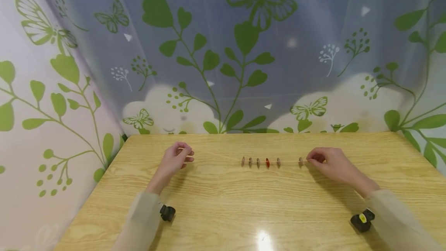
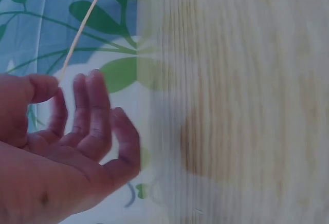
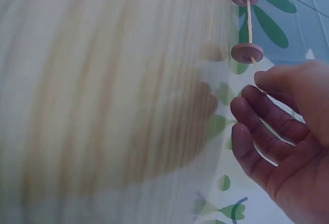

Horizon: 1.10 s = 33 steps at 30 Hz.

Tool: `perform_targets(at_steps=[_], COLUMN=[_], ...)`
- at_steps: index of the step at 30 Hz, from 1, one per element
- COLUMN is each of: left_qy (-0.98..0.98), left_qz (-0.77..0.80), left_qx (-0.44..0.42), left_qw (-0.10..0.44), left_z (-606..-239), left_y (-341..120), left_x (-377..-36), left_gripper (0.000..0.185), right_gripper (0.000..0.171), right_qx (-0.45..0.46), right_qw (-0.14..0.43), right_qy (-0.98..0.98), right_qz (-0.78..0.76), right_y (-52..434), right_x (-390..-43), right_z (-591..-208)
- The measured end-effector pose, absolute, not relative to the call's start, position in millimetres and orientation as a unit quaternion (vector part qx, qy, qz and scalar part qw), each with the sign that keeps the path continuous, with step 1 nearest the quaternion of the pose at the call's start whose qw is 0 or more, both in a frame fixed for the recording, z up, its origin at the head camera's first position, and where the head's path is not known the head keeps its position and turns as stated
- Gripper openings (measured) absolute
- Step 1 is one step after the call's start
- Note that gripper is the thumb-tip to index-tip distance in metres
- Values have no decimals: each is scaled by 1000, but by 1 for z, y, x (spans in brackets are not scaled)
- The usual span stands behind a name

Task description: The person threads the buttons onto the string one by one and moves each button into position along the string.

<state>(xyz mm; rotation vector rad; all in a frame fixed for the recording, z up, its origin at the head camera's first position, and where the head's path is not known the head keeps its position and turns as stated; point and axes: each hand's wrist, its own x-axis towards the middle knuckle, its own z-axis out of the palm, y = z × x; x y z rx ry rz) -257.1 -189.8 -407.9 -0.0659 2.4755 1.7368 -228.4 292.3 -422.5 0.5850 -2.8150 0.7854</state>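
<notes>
Both hands pinch thin string [image 1: 216, 155] ends: left hand [image 1: 177, 159] at left end, right hand [image 1: 327, 162] at right end. String stretched left-right above table [image 1: 223, 204]. Beads [image 1: 259, 162] sit nearer right hand; last bead [image 3: 247, 53] just beside its fingertips [image 3: 259, 77].

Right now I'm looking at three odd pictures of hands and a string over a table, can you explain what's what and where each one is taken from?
No machine here: these are a person's two bare hands. The wide picture comes from a camera on the head, looking down at a pale wooden table. The other two come from cameras on each wrist. A thin pale string is stretched between the hands. The left hand pinches one end, the right hand the other. On it sit small flat brown beads and one red bead. Behind hangs a leaf-and-butterfly curtain.
</notes>
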Motion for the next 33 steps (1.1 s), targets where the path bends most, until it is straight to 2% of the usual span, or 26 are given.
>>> perform_targets(at_steps=[6,16,23,33], left_qy=[854,904,905,907], left_qz=[513,419,414,411], left_qx=[-15,24,35,71], left_qw=[89,85,92,60], left_z=[-413,-413,-410,-408], left_y=[-189,-174,-170,-175], left_x=[-262,-261,-256,-236], left_gripper=[21,19,23,18], right_gripper=[6,13,17,17], right_qx=[190,189,197,209], right_qw=[57,35,40,74], right_qy=[-944,-947,-945,-941], right_qz=[264,259,257,255], right_y=[287,283,286,301], right_x=[-232,-236,-229,-198], right_z=[-422,-422,-418,-410])
